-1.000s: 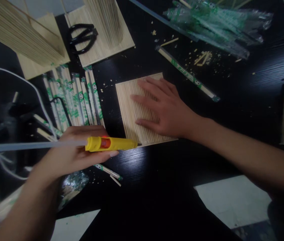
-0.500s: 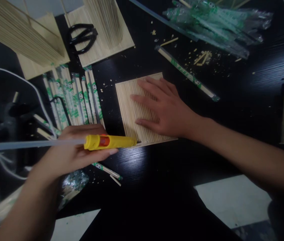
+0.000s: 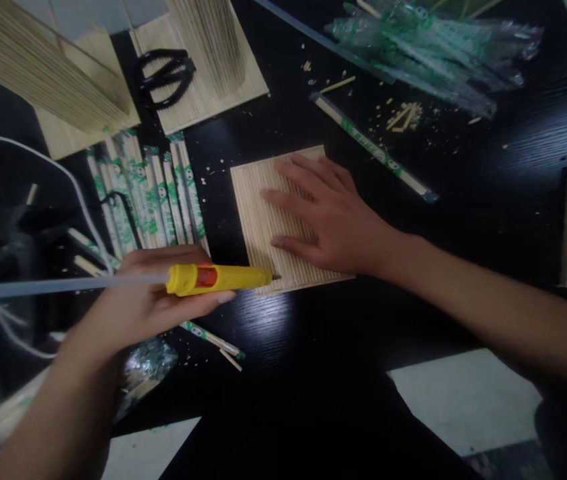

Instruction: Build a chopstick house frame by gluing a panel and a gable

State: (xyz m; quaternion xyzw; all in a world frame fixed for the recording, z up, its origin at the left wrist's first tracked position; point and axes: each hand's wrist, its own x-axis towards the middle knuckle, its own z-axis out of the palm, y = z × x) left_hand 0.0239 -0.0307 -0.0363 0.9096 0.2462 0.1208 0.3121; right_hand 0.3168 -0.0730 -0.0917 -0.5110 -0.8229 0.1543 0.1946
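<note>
My left hand (image 3: pixel 148 307) is wrapped round a yellow glue gun (image 3: pixel 233 278), whose handle is hidden beneath it. A long translucent glue stick (image 3: pixel 63 287) sticks out of the gun's back end. The nozzle points right, at the near edge of a panel of chopsticks (image 3: pixel 258 200) laid side by side. Whether the tip touches the wood I cannot tell. Spread flat on the panel, my right hand (image 3: pixel 333 217) has its fingers apart and holds nothing.
Wrapped chopsticks (image 3: pixel 148 193) lie left of the panel. Black-handled scissors (image 3: pixel 166 77) rest on another chopstick panel (image 3: pixel 213 100) at the back. Plastic wrappers (image 3: pixel 428 53) are piled at back right. One wrapped pair (image 3: pixel 373 147) lies nearer. A white cable (image 3: pixel 73 180) curves at the left.
The glue gun's tip has shifted slightly up, from the panel's near edge a little onto its surface. My right hand and the panel have stayed put.
</note>
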